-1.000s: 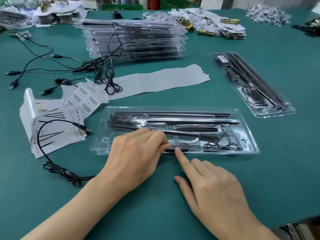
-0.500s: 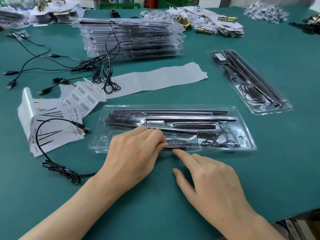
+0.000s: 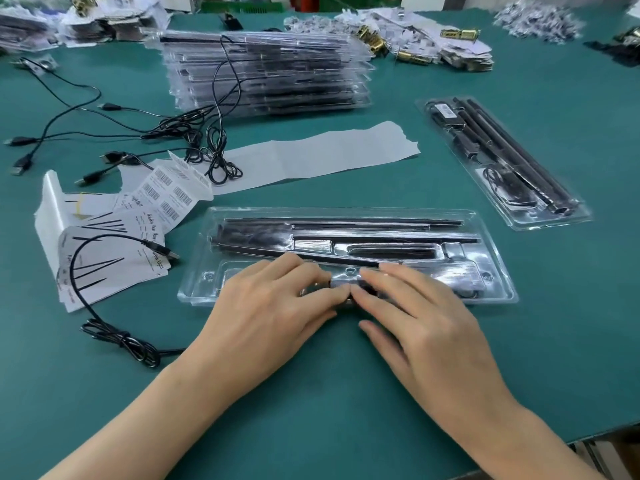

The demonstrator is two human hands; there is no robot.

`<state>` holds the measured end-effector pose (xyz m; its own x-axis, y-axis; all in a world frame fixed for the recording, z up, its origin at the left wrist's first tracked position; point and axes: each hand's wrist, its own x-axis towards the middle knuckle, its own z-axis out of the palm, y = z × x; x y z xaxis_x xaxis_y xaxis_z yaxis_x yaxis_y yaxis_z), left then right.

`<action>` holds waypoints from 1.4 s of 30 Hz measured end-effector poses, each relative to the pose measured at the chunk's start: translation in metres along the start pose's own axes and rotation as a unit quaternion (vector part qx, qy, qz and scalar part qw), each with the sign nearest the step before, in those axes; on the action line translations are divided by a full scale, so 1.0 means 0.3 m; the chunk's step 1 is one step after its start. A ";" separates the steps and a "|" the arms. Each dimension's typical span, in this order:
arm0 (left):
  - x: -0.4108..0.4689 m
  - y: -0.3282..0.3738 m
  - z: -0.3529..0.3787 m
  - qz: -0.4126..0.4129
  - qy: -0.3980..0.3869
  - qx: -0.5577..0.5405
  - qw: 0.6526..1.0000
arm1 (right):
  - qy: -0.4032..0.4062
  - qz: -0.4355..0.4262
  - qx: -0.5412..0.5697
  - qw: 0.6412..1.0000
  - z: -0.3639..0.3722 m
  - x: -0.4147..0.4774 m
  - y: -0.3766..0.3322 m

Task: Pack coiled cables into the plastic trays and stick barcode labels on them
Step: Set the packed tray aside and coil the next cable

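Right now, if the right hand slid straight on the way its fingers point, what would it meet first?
The left hand. The right hand points its fingers up-left over the near edge of the clear tray, and its index fingertip seems to touch the left fingertips, though depth is unclear.

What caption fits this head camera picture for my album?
Left hand and right hand touch the near edge of a clear tray on a green table.

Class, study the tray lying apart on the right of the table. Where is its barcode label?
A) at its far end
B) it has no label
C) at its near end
A: the white barcode label sits at the far end of the right tray; its coiled cable lies toward the near end.
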<state>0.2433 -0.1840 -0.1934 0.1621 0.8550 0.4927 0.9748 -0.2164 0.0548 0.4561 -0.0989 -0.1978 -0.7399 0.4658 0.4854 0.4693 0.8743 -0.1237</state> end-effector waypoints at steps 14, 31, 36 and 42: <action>-0.019 0.022 0.027 0.023 0.009 0.004 1.000 | 0.049 -0.026 -0.029 0.998 0.045 0.012 0.021; 0.011 -0.130 -0.135 -0.129 -0.029 -0.204 0.970 | 0.001 -0.060 0.031 0.998 0.043 0.072 0.063; 0.004 -0.172 -0.171 -0.146 -0.061 -0.209 0.965 | -0.019 -0.068 0.027 0.997 0.033 0.077 0.058; 0.005 -0.035 -0.055 -0.027 -0.095 -0.108 0.989 | -0.075 -0.053 0.063 0.994 -0.001 0.090 0.050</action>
<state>0.2309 -0.1881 -0.1789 0.1572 0.9369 0.3122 0.9306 -0.2464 0.2707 0.4433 -0.0732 -0.1862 -0.8495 0.3773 0.3687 0.3285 0.9252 -0.1900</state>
